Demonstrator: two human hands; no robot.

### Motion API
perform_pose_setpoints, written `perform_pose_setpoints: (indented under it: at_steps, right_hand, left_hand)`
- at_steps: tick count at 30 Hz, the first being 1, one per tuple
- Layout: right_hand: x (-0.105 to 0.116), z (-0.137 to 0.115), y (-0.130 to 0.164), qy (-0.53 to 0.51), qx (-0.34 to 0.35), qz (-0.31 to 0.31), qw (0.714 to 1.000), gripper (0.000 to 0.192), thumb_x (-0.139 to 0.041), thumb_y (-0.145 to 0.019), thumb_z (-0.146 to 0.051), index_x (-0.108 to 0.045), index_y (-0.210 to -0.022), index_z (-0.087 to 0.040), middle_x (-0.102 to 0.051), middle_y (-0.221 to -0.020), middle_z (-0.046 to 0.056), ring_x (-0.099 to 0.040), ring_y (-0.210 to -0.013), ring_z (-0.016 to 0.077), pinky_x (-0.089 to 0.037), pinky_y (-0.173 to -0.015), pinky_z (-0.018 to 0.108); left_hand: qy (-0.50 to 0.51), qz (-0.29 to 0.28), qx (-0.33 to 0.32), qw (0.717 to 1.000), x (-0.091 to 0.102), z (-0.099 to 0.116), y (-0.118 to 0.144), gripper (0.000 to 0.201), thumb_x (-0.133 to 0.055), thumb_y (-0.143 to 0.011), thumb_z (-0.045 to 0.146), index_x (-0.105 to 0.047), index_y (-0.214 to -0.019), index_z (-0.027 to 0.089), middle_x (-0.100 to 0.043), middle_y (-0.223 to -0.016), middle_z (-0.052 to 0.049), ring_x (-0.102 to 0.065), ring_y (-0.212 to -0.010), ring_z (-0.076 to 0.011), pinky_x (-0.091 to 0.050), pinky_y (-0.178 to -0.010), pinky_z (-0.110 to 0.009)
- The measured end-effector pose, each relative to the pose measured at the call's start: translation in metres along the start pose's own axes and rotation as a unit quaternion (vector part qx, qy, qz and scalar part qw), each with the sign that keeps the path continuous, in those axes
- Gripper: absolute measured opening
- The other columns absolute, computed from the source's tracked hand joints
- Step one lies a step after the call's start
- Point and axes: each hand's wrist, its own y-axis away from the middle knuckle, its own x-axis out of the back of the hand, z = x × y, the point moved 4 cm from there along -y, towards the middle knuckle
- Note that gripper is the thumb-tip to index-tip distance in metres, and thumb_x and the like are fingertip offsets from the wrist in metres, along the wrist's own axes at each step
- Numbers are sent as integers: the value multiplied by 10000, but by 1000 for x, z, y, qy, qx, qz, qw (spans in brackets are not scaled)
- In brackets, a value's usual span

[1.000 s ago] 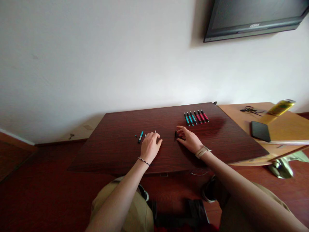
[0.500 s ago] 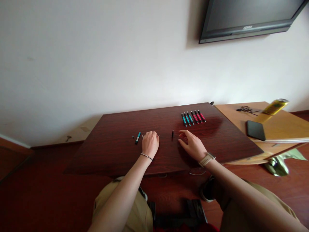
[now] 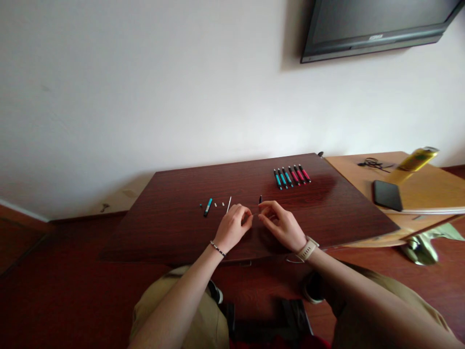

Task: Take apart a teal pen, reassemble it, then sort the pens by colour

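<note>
My left hand (image 3: pixel 235 224) is closed in a pinch low over the dark tabletop. Facing it, my right hand (image 3: pixel 282 226) has thumb and index finger pinched too, fingertips close to the left ones. A faint thin thing seems to span the gap, too small to name. Left of my hands lie a turquoise pen barrel (image 3: pixel 208 207), a tiny dark piece (image 3: pixel 200 205), a small white piece (image 3: pixel 215 204) and another white piece (image 3: pixel 223 204). A slim white pen refill (image 3: pixel 228 203) lies just beyond my left hand. Beyond my right fingertips is a black pen part (image 3: pixel 260 198).
Turquoise pens (image 3: pixel 282 178) and pink pens (image 3: pixel 299 175) lie in a row at the table's far right. On the wooden cabinet (image 3: pixel 443 179) are a phone (image 3: pixel 387 195), a black cable (image 3: pixel 374 164) and a yellow can (image 3: pixel 417 160). A television (image 3: pixel 374 29) hangs above.
My left hand has moved right and nearer, uncovering the white refill and small white pieces. My right hand has moved left, its fingers closing, so both hands' fingertips almost meet.
</note>
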Motion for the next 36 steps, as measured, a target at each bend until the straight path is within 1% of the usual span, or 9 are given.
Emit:
perform_pose_setpoints:
  at_steps: [3, 8, 11, 17, 22, 25, 28, 33, 36]
  right_hand:
    - [-12, 4, 1, -56, 2, -48, 997, 170, -648, -972, -372, -676, -1088, -251, -754, -960, 23, -715, -860, 195, -558, -818, 320]
    - [-18, 14, -2, -108, -27, -40, 993, 253, -696, -943, -406, -667, -1138, -247, -752, -923, 20, -707, -837, 199, -560, -814, 332]
    - [-20, 17, -5, -123, -31, -53, 991, 209, -686, -953, -425, -695, -1036, -234, -748, -919, 24, -696, -839, 195, -550, -812, 323]
    - [-17, 13, -7, -105, -19, -36, 994, 221, -678, -962, -437, -713, -1021, -227, -741, -922, 28, -675, -831, 195, -531, -795, 314]
    - [-4, 3, -6, -74, -19, 32, 997, 245, -643, -978, -460, -704, -979, -222, -740, -913, 44, -676, -829, 210, -539, -780, 321]
    - [4, -3, -6, -33, 1, 58, 998, 248, -649, -973, -466, -724, -956, -230, -754, -933, 54, -674, -852, 224, -536, -807, 341]
    - [9, -4, -6, 17, 11, 67, 998, 258, -673, -955, -482, -748, -903, -241, -753, -884, 50, -653, -813, 226, -520, -795, 353]
    - [7, 4, -7, -85, -59, 51, 993, 319, -643, -970, -535, -685, -988, -220, -659, -637, -10, -559, -564, 171, -436, -568, 286]
    - [10, 4, -8, -115, -50, 60, 990, 317, -644, -974, -526, -659, -989, -210, -717, -752, 22, -615, -651, 179, -462, -613, 284]
  left_hand:
    - [13, -1, -10, 1000, 4, 5, 6, 77, -611, -961, 151, -576, -929, 211, -569, -843, -10, -571, -802, -174, -485, -758, -302]
    - [45, 17, -13, 999, 10, 6, 6, 81, -590, -963, 144, -568, -925, 212, -552, -826, -2, -555, -781, -159, -469, -744, -288]
    - [54, 21, -12, 998, 11, 7, 4, 64, -590, -976, 169, -575, -930, 211, -557, -830, -3, -553, -779, -156, -467, -743, -287]
    - [49, 10, -13, 999, 12, 9, 3, 49, -576, -997, 196, -588, -952, 213, -596, -852, -12, -581, -794, -161, -485, -758, -291]
    - [-78, 9, 43, 996, 15, -4, 5, 29, -608, -996, 221, -607, -967, 225, -631, -869, -35, -626, -854, -205, -513, -813, -337]
    - [-174, 32, 98, 979, 20, -19, 7, 51, -648, -968, 216, -599, -981, 223, -666, -948, -68, -648, -935, -252, -523, -850, -377]
    - [-222, 29, 144, 964, 25, -32, 9, 89, -672, -956, 253, -591, -955, 217, -669, -954, -90, -658, -941, -284, -534, -826, -394]
    - [-250, -6, 182, 951, 25, -42, 13, 121, -669, -960, 289, -594, -916, 206, -676, -922, -95, -686, -886, -281, -542, -735, -360]
    - [-252, -15, 192, 948, 24, -43, 13, 93, -607, -988, 245, -599, -906, 199, -686, -929, -98, -697, -837, -261, -531, -685, -334]
